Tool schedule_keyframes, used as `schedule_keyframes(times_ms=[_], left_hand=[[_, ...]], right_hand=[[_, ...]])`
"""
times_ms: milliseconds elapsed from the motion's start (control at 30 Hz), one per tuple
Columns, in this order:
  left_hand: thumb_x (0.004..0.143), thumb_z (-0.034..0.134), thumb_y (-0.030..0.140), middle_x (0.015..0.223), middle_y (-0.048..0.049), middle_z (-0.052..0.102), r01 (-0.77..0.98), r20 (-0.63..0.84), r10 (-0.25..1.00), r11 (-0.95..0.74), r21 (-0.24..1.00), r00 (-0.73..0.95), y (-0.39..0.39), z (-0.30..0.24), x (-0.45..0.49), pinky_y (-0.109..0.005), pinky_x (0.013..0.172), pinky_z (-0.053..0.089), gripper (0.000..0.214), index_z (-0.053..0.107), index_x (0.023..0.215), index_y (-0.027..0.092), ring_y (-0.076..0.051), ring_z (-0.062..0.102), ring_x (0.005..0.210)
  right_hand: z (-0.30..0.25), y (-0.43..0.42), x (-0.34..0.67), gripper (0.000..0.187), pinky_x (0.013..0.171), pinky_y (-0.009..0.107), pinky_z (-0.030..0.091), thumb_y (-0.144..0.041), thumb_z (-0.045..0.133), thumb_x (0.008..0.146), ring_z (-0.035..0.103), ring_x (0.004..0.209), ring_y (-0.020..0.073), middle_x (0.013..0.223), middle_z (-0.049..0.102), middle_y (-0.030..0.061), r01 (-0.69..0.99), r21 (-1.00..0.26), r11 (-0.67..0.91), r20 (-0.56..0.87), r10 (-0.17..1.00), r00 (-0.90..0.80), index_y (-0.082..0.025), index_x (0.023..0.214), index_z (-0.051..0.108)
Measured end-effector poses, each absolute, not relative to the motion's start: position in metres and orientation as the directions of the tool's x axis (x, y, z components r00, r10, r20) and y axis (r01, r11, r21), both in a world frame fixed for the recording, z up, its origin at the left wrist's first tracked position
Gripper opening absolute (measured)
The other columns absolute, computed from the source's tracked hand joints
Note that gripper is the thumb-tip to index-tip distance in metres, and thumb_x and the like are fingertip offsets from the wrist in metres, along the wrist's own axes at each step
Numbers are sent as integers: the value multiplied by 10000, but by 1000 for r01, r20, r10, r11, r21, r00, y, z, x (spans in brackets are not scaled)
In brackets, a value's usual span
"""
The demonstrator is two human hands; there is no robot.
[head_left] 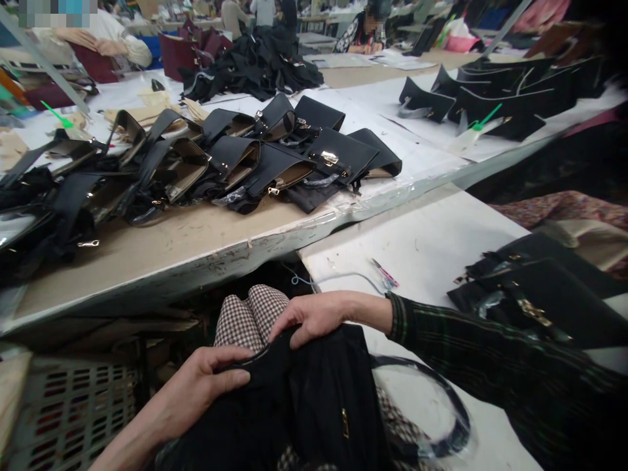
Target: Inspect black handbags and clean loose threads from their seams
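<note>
A black handbag (318, 386) lies across my lap, its dark fabric and a gold zipper pull (345, 423) facing up. Its handle (458, 409), wrapped in clear film, loops out to the right over the white tabletop. My left hand (213, 376) pinches the bag's far edge between thumb and fingers. Farther right along that same edge, my right hand (314, 320) grips the fabric, fingers curled over it. Checked cloth (252, 314) covers my knees beyond the bag.
Several black bags (265, 160) crowd the long table (196, 252) ahead. More black bags (544, 301) lie on the white side table (412, 235), near a pen-like tool (385, 273). A plastic crate (73, 412) stands low at left. Co-workers sit at the back.
</note>
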State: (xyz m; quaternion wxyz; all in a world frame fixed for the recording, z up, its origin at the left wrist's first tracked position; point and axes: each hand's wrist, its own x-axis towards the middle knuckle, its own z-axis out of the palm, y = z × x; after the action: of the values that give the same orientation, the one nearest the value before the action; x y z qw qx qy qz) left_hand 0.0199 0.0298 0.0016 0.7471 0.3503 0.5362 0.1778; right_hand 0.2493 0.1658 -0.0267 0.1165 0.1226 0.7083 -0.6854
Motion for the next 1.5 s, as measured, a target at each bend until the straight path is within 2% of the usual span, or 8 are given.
schedule_keyframes(times_ms=[167,333,467,600,833,1133,1333,1500], left_hand=[[817,701,372,942,-30,756,209,-662,681,631,747,314,32,0,26,-270,765,478,354,738,1127,205,-218,650,862],[849,631,461,929,-21,724,318,-625,721,542,777,298,33,3,26,-250,736,444,331,751,1004,194,-215,607,855],[882,555,477,799,7,623,469,-577,766,414,780,284,37,7,31,-221,645,373,341,716,852,178,-176,515,766],[877,508,337,683,29,487,550,-555,798,362,752,235,40,8,38,-220,590,309,258,619,705,180,-154,431,691],[867,468,308,632,36,416,485,-635,735,476,733,238,37,8,33,-232,538,270,262,592,685,167,-135,352,610],[937,464,412,846,-9,647,460,-595,734,427,779,326,30,12,24,-229,686,399,338,672,828,169,-170,530,767],[906,531,496,932,-38,689,335,-643,677,550,765,356,22,5,15,-247,673,433,376,682,956,155,-183,575,782],[889,577,418,830,-17,689,388,-617,730,499,775,295,18,3,16,-235,658,422,309,713,910,141,-167,563,753]], right_hand=[[-33,162,238,273,737,176,436,-243,609,878,584,770,113,890,684,17,240,-944,228,-257,-47,-965,-82,1083,691],[-27,159,231,351,671,183,402,-384,511,943,526,707,100,808,627,3,185,-927,327,-208,-35,-978,-85,991,688],[-23,155,223,265,662,191,385,-296,515,920,522,697,99,783,604,-6,181,-895,408,-203,-11,-979,-110,1009,682],[-22,151,215,176,609,218,340,-230,523,863,460,618,98,670,520,-38,199,-847,492,-206,40,-978,-154,888,679],[-25,154,230,194,584,203,327,-266,501,886,428,605,86,648,457,-49,241,-921,306,-248,19,-969,-142,761,583],[-30,160,242,139,586,197,358,-171,473,871,419,614,87,673,457,-38,246,-954,173,-255,-31,-967,-117,786,568],[-34,166,249,263,654,208,411,-66,439,793,494,686,112,769,566,-1,285,-957,60,-287,-32,-957,-69,946,652],[-25,168,229,333,737,221,429,-231,586,824,564,829,152,953,647,36,345,-914,216,-374,-112,-921,-96,1119,662]])
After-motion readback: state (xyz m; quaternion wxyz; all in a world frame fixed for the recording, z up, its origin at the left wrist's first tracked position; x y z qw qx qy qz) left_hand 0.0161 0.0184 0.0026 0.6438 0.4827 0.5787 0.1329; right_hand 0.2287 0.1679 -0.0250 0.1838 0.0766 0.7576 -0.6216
